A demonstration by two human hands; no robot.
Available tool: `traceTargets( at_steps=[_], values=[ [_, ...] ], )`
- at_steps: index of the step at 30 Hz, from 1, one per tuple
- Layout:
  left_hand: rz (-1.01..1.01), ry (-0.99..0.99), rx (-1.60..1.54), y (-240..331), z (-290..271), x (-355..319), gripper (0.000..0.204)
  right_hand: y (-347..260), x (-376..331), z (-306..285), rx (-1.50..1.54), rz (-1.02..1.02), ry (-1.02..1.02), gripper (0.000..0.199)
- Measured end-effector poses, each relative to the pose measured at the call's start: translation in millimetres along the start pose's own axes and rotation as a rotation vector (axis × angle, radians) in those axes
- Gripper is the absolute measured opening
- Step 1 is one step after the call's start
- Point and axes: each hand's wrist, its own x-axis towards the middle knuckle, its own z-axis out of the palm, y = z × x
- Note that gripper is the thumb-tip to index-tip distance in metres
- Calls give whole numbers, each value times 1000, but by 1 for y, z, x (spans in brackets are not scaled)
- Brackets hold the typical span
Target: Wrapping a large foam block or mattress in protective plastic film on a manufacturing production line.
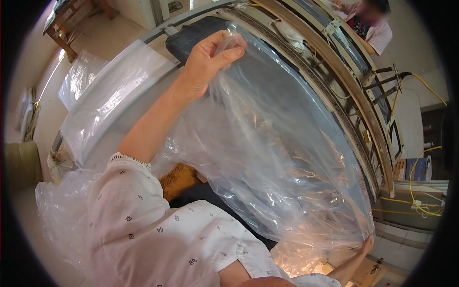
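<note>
Holding clear plastic (pixel 267 138) over gray table (pixel 148 102)

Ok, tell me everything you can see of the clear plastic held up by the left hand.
The clear plastic is a thin, glossy, colourless film, full of wrinkles and bright glints. The left hand pinches its gathered upper end; the right hand is at its lower right edge. Between them it spreads loosely across the middle of the view, beyond the white shirt, with bluish-grey showing through. I can't tell whether it's a bag or a sheet.
</note>
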Motion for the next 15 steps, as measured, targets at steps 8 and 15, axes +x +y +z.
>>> traceTargets(
  at_steps=[8,15],
  values=[
    [11,-30,-53,20,-17,-8,16,1,0,3,-121,54,58,35],
    [109,20,34,34,-6,-23,14,-102,-13,78,-647,-572,285,44]
  ],
)
